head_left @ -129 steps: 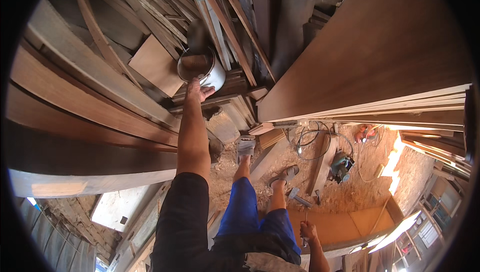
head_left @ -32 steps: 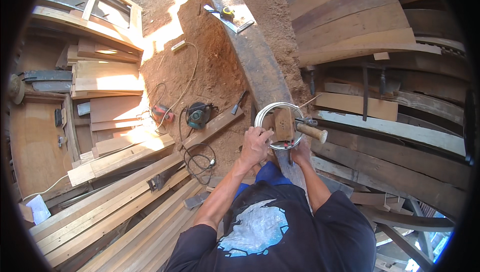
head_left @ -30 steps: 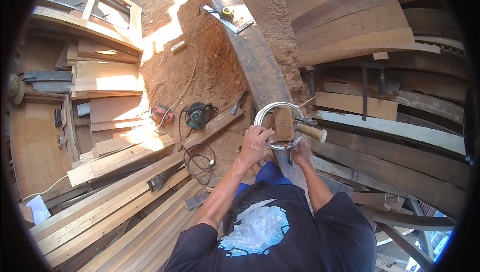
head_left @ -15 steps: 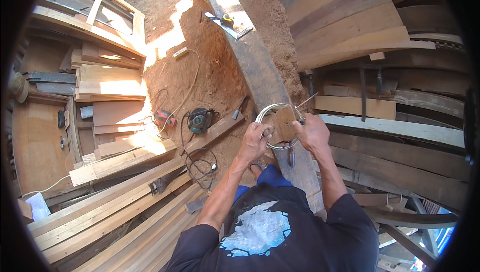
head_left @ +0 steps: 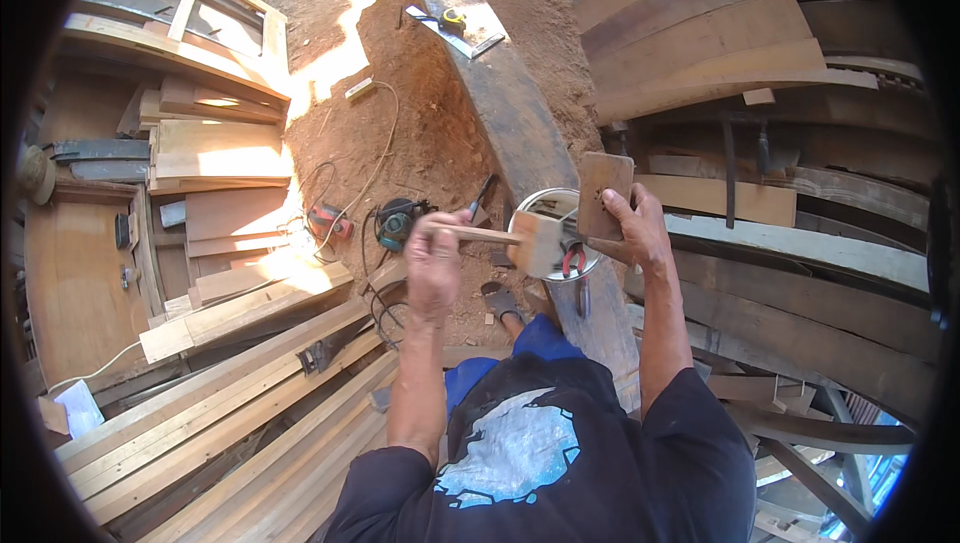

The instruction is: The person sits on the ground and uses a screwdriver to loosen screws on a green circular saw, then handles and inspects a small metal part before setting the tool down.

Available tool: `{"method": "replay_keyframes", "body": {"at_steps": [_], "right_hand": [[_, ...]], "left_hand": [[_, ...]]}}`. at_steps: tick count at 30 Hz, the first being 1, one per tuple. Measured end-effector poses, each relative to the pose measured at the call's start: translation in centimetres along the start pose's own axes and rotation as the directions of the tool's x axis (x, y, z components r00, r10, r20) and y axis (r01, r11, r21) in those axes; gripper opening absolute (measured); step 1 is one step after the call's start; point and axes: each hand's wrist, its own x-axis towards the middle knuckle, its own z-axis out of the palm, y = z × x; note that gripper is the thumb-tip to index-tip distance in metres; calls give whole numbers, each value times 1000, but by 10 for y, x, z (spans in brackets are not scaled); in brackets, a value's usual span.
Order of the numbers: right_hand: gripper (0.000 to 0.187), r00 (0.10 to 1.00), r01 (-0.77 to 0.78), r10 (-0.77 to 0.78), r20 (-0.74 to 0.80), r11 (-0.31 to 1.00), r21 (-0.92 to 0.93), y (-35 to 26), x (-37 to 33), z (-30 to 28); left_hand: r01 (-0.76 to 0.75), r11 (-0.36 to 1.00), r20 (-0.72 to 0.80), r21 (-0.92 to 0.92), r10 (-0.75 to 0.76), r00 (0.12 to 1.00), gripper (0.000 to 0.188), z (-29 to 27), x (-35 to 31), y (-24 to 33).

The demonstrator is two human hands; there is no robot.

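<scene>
My left hand (head_left: 435, 258) is wrapped round the thin handle of what looks like a wooden mallet (head_left: 540, 246); its blocky head reaches over a white round bucket (head_left: 522, 205). My right hand (head_left: 640, 228) grips a flat, brown rectangular wooden block (head_left: 606, 188) with small dark marks, held up at the bucket's right rim. Red-handled pliers (head_left: 573, 261) show inside the bucket, among other tools too covered to name. The bucket stands on a long wooden plank (head_left: 520, 128). Just below it, a dark slim tool (head_left: 585, 298) lies on the plank.
Farther up the plank lie a yellow-black tape measure (head_left: 453, 20) and a metal square (head_left: 475, 48). Left of the bucket, a green power tool (head_left: 398, 225) and a red one (head_left: 330, 221) rest on the sawdust-covered ground with cords. Stacked boards (head_left: 220, 158) line both sides.
Both hands have lifted wooden pieces out of the bucket. My left hand has moved left with the mallet; my right hand has tilted the block upright. Pliers now show in the bucket.
</scene>
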Motion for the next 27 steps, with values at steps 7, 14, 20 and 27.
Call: {"method": "replay_keyframes", "body": {"at_steps": [7, 14, 20, 27], "right_hand": [[38, 985, -13, -36, 166, 958, 287, -4, -22, 41], [50, 852, 217, -57, 521, 943, -252, 20, -96, 125], [42, 861, 202, -48, 507, 946, -252, 28, -63, 80], [43, 948, 109, 25, 316, 910, -400, 60, 14, 61]], "left_hand": [[-26, 899, -8, -436, 25, 1000, 22, -59, -3, 19], [490, 819, 15, 298, -517, 856, 74, -60, -84, -26], [675, 644, -133, 359, -681, 720, 54, -83, -125, -30], [698, 541, -167, 470, -721, 672, 52, -90, -122, -35]]}}
